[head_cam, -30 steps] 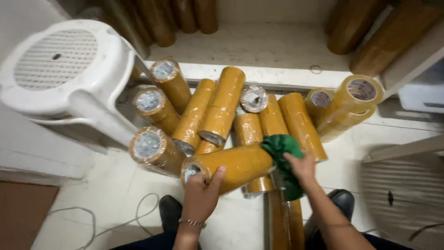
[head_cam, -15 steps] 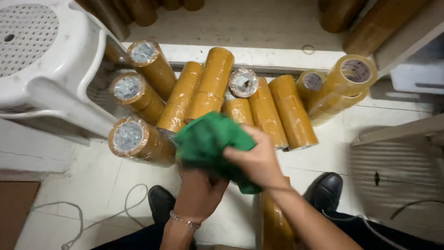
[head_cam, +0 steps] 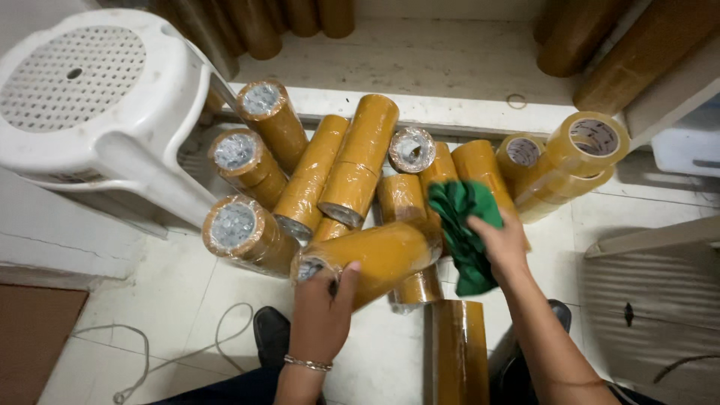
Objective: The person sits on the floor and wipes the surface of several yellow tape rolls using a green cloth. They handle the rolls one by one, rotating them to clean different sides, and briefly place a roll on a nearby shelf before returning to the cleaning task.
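While a person looks down at a heap of brown tape rolls on a tiled floor, the left hand (head_cam: pixel 321 306) grips the near end of one long roll (head_cam: pixel 371 259) lying across the front of the heap. Closed around a green cloth (head_cam: pixel 463 229), the right hand (head_cam: pixel 504 244) presses it to that roll's right end. A white plastic stool (head_cam: pixel 97 105) stands far left.
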